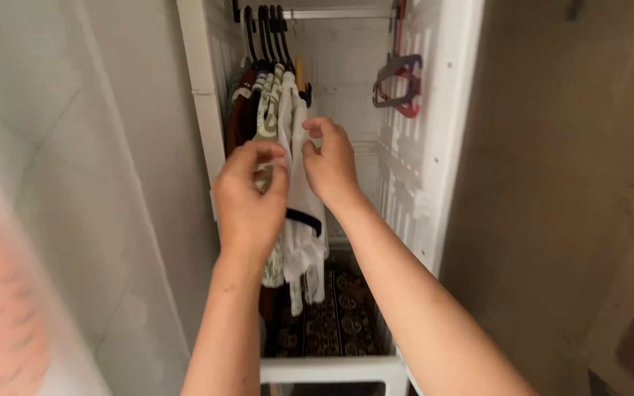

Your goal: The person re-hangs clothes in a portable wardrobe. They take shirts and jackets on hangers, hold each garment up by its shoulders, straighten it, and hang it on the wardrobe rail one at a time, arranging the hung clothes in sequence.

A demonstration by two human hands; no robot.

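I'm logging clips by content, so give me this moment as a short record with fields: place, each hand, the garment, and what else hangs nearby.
place: narrow white plastic wardrobe, door open
left hand: left hand raised, fingers pinching the white fabric garment with dark trim
right hand: right hand gripping the same garment's upper edge
garment: hangs on a hanger from the metal rail
neighbours: patterned and dark clothes on black hangers to its left
side wall: spare grey and red hangers
floor: dark patterned carpet
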